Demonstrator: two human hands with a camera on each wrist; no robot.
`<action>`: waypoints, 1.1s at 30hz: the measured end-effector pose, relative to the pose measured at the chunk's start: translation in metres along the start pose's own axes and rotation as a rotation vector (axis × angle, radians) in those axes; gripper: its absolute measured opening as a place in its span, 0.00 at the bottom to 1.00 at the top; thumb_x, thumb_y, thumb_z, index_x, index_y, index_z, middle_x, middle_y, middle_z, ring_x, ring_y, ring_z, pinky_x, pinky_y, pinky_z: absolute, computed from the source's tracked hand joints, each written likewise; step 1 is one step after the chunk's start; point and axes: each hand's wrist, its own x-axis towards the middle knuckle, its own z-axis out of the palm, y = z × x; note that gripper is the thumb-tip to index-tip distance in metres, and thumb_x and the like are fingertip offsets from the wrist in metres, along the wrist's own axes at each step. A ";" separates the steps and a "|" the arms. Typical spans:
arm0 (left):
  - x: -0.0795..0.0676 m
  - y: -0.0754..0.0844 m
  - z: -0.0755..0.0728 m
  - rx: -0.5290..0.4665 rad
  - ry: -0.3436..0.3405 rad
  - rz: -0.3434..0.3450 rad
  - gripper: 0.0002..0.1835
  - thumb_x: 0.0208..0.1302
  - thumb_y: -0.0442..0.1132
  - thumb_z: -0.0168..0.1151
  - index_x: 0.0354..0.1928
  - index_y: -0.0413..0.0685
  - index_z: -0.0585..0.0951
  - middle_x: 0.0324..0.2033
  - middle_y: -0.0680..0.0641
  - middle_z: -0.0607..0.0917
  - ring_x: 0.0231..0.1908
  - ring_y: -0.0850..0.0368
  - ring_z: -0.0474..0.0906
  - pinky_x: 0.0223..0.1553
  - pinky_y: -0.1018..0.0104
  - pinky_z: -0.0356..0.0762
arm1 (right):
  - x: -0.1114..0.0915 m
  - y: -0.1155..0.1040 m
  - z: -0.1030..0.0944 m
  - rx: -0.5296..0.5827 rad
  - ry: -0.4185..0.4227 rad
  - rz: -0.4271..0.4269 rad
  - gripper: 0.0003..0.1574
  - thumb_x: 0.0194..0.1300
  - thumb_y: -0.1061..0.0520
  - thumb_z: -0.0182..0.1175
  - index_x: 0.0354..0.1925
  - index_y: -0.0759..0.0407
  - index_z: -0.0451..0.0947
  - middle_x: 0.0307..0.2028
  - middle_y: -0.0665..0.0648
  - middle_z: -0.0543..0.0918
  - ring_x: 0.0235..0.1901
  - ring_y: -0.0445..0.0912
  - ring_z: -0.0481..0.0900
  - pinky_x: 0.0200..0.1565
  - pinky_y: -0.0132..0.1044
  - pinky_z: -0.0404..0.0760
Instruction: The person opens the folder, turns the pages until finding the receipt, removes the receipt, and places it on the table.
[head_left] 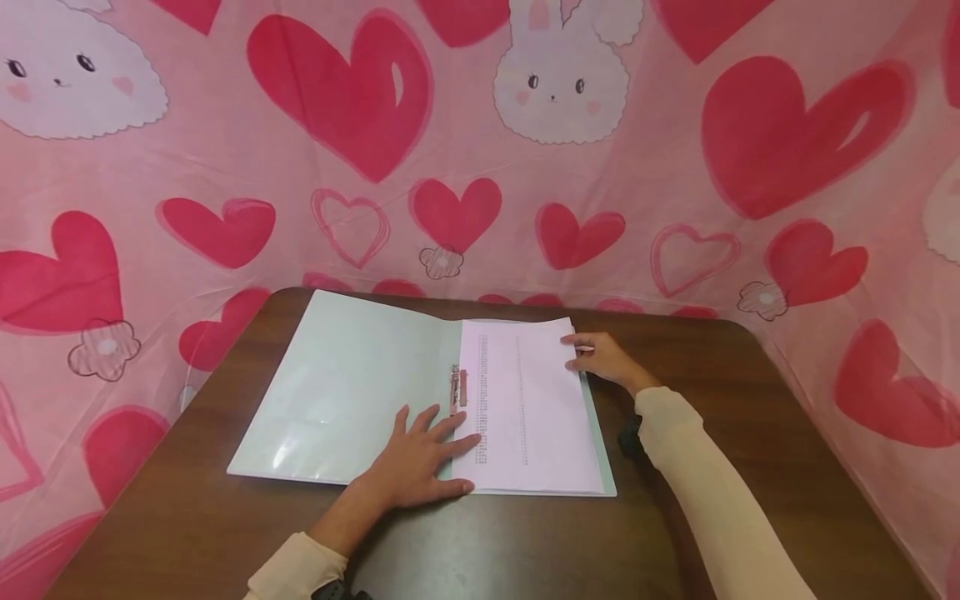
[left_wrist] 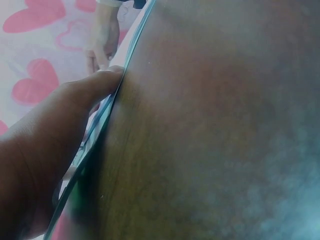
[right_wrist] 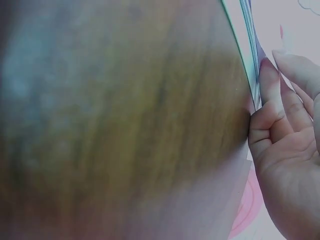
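A pale green file folder lies spread on the table, its bare cover to the left. On its right side sits a stack of printed paper sheets with columns of small print, beside a metal clip with a reddish strip near the spine. My left hand rests with spread fingers across the spine and the sheets' lower left part; its thumb lies by the bottom edge. At the upper right edge my right hand pinches paper between thumb and fingers. The right wrist view shows those fingers against the layered page edges.
The brown wooden table extends around the folder. Behind and beside it hangs a pink cloth printed with hearts and rabbits. Dark bands sit at both wrists, below light sleeves.
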 end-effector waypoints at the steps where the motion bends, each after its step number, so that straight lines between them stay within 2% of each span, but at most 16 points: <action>1: 0.000 0.000 0.000 -0.001 -0.001 0.000 0.39 0.61 0.77 0.49 0.73 0.77 0.68 0.78 0.52 0.66 0.76 0.34 0.59 0.71 0.21 0.50 | -0.001 0.000 0.000 -0.005 0.002 -0.004 0.31 0.64 0.65 0.68 0.64 0.72 0.74 0.64 0.75 0.76 0.59 0.65 0.78 0.58 0.47 0.85; 3: 0.000 0.000 0.000 0.001 -0.002 -0.002 0.39 0.61 0.77 0.49 0.73 0.77 0.68 0.78 0.53 0.66 0.76 0.34 0.59 0.71 0.21 0.50 | -0.003 0.000 0.000 -0.025 0.004 -0.015 0.31 0.63 0.65 0.69 0.63 0.72 0.75 0.63 0.75 0.78 0.55 0.62 0.79 0.54 0.38 0.86; 6: 0.000 0.000 0.000 0.003 -0.006 -0.004 0.39 0.61 0.78 0.48 0.73 0.78 0.68 0.78 0.53 0.66 0.77 0.34 0.59 0.71 0.21 0.49 | -0.006 0.000 0.000 -0.040 0.008 -0.025 0.31 0.62 0.64 0.70 0.63 0.71 0.76 0.60 0.74 0.79 0.49 0.57 0.77 0.47 0.27 0.82; 10: 0.000 0.000 0.001 0.005 -0.006 -0.008 0.39 0.61 0.78 0.48 0.73 0.78 0.68 0.78 0.53 0.65 0.77 0.35 0.58 0.71 0.22 0.49 | -0.010 -0.001 0.000 -0.047 0.011 -0.027 0.31 0.62 0.63 0.70 0.63 0.69 0.77 0.59 0.73 0.80 0.46 0.54 0.76 0.43 0.22 0.79; 22: 0.000 0.001 0.001 -0.004 -0.004 -0.014 0.39 0.61 0.77 0.49 0.73 0.78 0.68 0.78 0.53 0.65 0.77 0.35 0.58 0.72 0.22 0.48 | -0.020 -0.005 0.000 -0.064 0.002 -0.021 0.31 0.63 0.61 0.70 0.63 0.69 0.76 0.59 0.73 0.80 0.37 0.48 0.74 0.37 0.26 0.81; 27: 0.000 0.002 0.000 -0.014 -0.008 -0.011 0.39 0.61 0.77 0.49 0.73 0.78 0.67 0.78 0.53 0.65 0.77 0.35 0.58 0.72 0.21 0.48 | -0.023 -0.005 0.000 -0.048 -0.012 -0.012 0.32 0.64 0.61 0.70 0.64 0.68 0.75 0.59 0.73 0.81 0.34 0.45 0.75 0.39 0.27 0.83; 33: 0.000 0.002 0.000 -0.012 -0.004 -0.012 0.39 0.61 0.78 0.49 0.73 0.78 0.67 0.78 0.53 0.66 0.77 0.35 0.58 0.72 0.21 0.48 | -0.026 -0.002 0.000 -0.032 -0.013 -0.047 0.33 0.63 0.62 0.70 0.64 0.69 0.75 0.62 0.74 0.79 0.34 0.45 0.76 0.41 0.25 0.83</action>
